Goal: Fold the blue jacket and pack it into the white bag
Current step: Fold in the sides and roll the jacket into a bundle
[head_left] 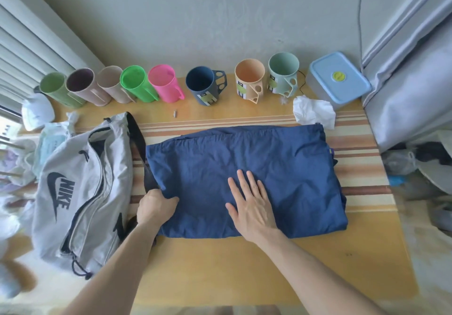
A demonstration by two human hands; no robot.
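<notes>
The blue jacket (244,180), a thin crinkled fabric folded to a rectangle, lies at frame centre on the counter (220,265). Its lower-left corner is gripped by the closed left hand (156,207), apparently for another fold; it is pinned flat by the open right hand (252,207). The soft white bag (83,192) lies unzipped, touching its left edge.

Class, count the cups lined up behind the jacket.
8, in one row along the wall: light green, purple, beige, green, pink, navy, peach, mint.
</notes>
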